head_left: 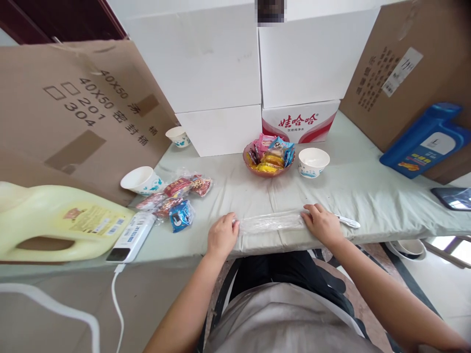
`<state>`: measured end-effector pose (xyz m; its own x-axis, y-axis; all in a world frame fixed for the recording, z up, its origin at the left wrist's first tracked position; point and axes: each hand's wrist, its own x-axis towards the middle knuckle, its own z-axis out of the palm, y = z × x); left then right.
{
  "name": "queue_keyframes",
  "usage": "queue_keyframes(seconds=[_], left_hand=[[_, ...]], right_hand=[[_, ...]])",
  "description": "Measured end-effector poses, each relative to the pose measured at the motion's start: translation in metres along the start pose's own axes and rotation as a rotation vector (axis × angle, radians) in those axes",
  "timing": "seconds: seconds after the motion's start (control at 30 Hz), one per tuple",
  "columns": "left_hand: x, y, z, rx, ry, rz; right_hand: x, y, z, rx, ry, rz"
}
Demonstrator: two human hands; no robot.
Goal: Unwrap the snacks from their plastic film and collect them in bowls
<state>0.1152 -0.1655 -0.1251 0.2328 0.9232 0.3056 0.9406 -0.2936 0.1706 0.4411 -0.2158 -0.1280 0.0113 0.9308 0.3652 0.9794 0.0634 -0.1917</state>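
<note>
Near the table's front edge, a folded strip of clear plastic lies stretched sideways between my hands. My left hand has its fingers curled over the left end of the strip. At the other end, my right hand pinches the plastic with bent fingers. A slim white-handled tool pokes out from beside my right hand; its other end is hidden. Beyond the strip stands a reddish glass bowl filled with wrapped snacks, with a white paper cup to its right.
Several wrapped snacks lie at left near a tipped paper cup, a white power strip and a yellow jug. White boxes stand behind. At right are a blue bottle and a phone.
</note>
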Motion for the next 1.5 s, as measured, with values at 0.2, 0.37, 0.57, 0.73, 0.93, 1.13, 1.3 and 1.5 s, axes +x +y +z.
queue_keyframes(seconds=[0.2,0.37,0.57,0.73,0.93,1.13,1.3,1.5], left_hand=[[-0.013,0.036,-0.011,-0.111,0.168,0.249],[-0.030,0.056,0.014,-0.022,-0.129,0.420],[-0.045,0.029,0.016,0.059,-0.108,0.338],[-0.053,0.051,0.001,0.033,-0.025,0.186],[-0.028,0.094,0.005,-0.062,-0.088,0.245],[-0.022,0.080,0.008,-0.176,-0.086,0.305],[-0.033,0.058,0.011,-0.348,-0.011,0.377],[-0.033,0.051,0.013,-0.643,0.088,0.428]], right_hand=[[-0.008,-0.036,-0.010,0.095,0.062,-0.279],[-0.014,-0.058,0.014,0.047,-0.206,-0.500],[-0.042,-0.016,0.006,-0.054,-0.178,-0.297],[-0.078,0.004,-0.011,-0.033,-0.020,-0.229],[-0.094,-0.006,-0.026,0.146,0.093,-0.307],[-0.103,-0.015,-0.042,0.337,0.051,-0.482],[-0.077,-0.025,-0.061,0.514,-0.037,-0.586],[0.013,-0.062,-0.068,0.717,-0.149,-0.615]])
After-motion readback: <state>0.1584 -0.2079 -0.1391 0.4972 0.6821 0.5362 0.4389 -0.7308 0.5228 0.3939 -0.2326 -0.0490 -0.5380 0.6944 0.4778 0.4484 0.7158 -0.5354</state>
